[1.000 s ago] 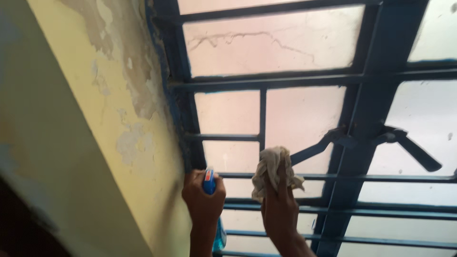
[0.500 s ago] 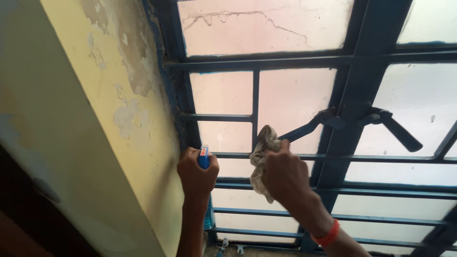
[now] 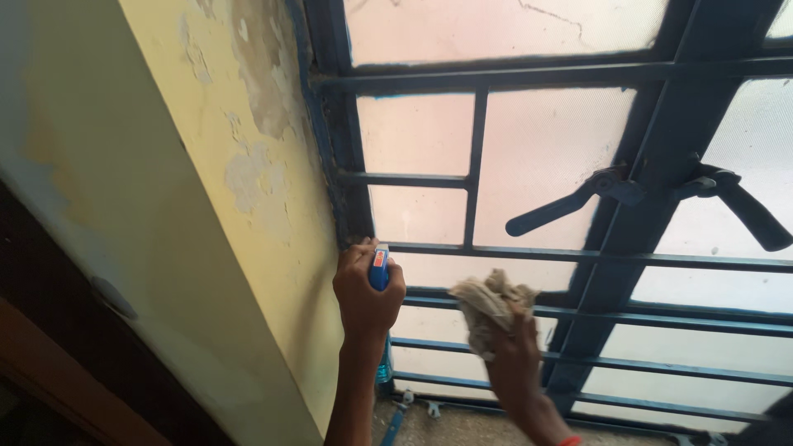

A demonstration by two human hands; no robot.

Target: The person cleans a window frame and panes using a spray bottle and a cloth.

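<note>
- The window grille [image 3: 529, 256] is dark blue painted metal: thin flat horizontal bars crossed by a few uprights, with paint smeared onto the edges of the glass.
- Behind the bars sit frosted glass panes [image 3: 541, 157], finely textured and pinkish-white; a thin crack line shows on the top pane.
- Two lever-shaped latch handles show on the thick central frame post: one [image 3: 562, 208] angles down to the left, the other [image 3: 743, 211] down to the right.
- The wall [image 3: 239, 206] to the left is yellow plaster, patchy and peeling, with bare grey-brown spots near the frame.
- The left hand [image 3: 366, 291] is clenched around a spray bottle [image 3: 379, 271]; its grip wraps the neck, and the blue plastic head with a small red-and-white mark shows above the fingers. The clear bluish body hangs below the wrist, close to the left edge of the frame.
- The right hand [image 3: 514, 351] grasps a rag [image 3: 487, 304], its grip closed on the bunched cloth. The rag is crumpled, soft, off-white to tan, and is pressed at the lower bars, just right of the bottle.
- One bottle, one rag, two hands in view.
- An orange band [image 3: 570, 441] shows at the right wrist, at the bottom edge.
</note>
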